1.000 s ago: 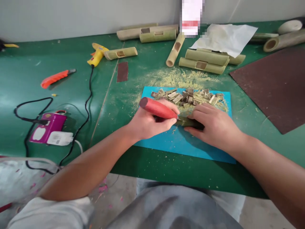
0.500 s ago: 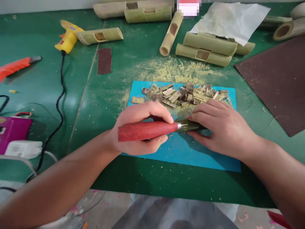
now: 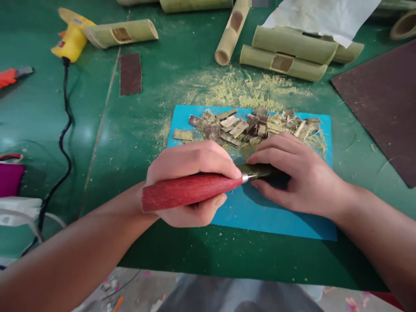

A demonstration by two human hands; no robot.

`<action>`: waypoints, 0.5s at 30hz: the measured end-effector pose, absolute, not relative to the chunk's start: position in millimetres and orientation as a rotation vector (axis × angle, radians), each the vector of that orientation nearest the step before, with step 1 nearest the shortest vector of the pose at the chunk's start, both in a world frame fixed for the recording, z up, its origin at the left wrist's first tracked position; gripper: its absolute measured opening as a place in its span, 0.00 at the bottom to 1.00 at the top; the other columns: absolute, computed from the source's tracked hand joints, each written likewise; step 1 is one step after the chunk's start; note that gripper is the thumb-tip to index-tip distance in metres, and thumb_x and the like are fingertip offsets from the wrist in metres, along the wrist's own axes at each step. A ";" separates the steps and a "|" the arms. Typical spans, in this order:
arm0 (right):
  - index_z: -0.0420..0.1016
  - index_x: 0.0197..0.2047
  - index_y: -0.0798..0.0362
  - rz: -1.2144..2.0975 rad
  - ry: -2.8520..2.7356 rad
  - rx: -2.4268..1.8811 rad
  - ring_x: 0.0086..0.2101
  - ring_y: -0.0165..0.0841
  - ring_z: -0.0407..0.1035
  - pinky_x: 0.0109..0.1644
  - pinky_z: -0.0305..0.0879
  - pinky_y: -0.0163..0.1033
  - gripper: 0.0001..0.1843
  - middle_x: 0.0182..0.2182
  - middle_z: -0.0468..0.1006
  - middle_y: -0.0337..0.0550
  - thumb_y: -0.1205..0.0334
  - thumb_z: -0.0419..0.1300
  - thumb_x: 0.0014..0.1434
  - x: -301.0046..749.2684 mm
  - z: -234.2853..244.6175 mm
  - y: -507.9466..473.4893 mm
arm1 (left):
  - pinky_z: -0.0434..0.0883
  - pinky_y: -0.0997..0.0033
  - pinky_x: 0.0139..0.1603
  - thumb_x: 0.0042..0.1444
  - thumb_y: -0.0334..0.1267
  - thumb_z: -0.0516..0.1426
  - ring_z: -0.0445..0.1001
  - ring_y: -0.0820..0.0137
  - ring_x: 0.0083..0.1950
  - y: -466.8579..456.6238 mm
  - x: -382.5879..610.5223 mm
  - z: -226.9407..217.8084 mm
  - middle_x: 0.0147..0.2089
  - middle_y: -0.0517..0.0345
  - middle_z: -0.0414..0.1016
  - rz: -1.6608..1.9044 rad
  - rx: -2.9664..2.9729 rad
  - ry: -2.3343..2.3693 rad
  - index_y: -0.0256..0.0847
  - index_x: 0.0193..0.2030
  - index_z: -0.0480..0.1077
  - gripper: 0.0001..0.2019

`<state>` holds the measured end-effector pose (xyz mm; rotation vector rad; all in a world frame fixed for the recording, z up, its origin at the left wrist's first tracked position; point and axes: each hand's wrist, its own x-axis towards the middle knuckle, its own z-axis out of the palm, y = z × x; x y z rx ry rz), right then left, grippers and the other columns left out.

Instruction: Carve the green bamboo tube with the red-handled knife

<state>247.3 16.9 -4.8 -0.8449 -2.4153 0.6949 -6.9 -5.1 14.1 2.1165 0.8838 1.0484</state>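
My left hand [image 3: 191, 171] is wrapped round the red wooden handle of a carving tool [image 3: 185, 193], whose metal tip meets a dark green bamboo piece [image 3: 260, 171]. My right hand [image 3: 295, 173] presses that piece down on a blue cutting mat [image 3: 260, 212], fingers curled over it. Most of the piece is hidden under the fingers. A heap of cut bamboo chips [image 3: 250, 123] lies on the mat just behind both hands.
Pale sawdust [image 3: 240, 89] spreads behind the mat on the green table [image 3: 146, 125]. Several bamboo tubes [image 3: 286, 58] lie at the back, with white paper [image 3: 321, 15]. A yellow glue gun [image 3: 69, 37] and its black cord [image 3: 66, 125] are at left. Brown sandpaper sheet [image 3: 386, 99] at right.
The view has dropped closer to the mat. My left hand turned the red handle from pointing up-left to lying nearly level. The right hand stays on the bamboo piece.
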 end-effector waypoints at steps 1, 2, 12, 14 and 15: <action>0.79 0.48 0.47 0.697 -2.412 -0.837 0.45 0.44 0.77 0.52 0.74 0.53 0.09 0.44 0.84 0.49 0.63 0.63 0.64 247.4 -5.1 17.2 | 0.83 0.64 0.40 0.58 0.29 0.60 0.84 0.66 0.38 -4.8 -7.0 13.6 0.40 0.59 0.86 1.057 2.121 0.872 0.50 0.45 0.77 0.12; 0.79 0.48 0.47 0.697 -2.408 -0.827 0.45 0.44 0.77 0.51 0.74 0.53 0.08 0.44 0.83 0.49 0.63 0.63 0.64 247.6 -5.5 17.6 | 0.83 0.65 0.40 0.58 0.29 0.61 0.84 0.67 0.38 -4.3 -7.1 12.9 0.39 0.58 0.86 1.066 2.129 0.851 0.50 0.45 0.77 0.12; 0.78 0.45 0.51 0.726 -2.376 -0.741 0.44 0.44 0.75 0.48 0.74 0.50 0.06 0.41 0.81 0.49 0.60 0.66 0.67 247.9 -10.4 20.7 | 0.81 0.72 0.42 0.64 0.39 0.68 0.84 0.70 0.38 6.5 -9.6 9.3 0.39 0.58 0.86 1.002 2.182 0.691 0.44 0.47 0.77 0.08; 0.78 0.44 0.51 0.718 -2.379 -0.734 0.43 0.44 0.75 0.47 0.73 0.50 0.04 0.40 0.81 0.49 0.61 0.65 0.67 247.1 -10.7 20.5 | 0.81 0.73 0.41 0.64 0.39 0.68 0.84 0.71 0.36 4.7 -8.6 12.6 0.40 0.59 0.87 0.953 2.187 0.760 0.44 0.46 0.78 0.07; 0.77 0.43 0.51 0.712 -2.380 -0.732 0.43 0.44 0.75 0.46 0.73 0.49 0.04 0.40 0.81 0.49 0.61 0.65 0.67 246.8 -10.8 20.3 | 0.81 0.73 0.41 0.64 0.37 0.67 0.84 0.72 0.36 3.2 -7.6 14.3 0.41 0.59 0.87 0.925 2.188 0.804 0.45 0.46 0.78 0.06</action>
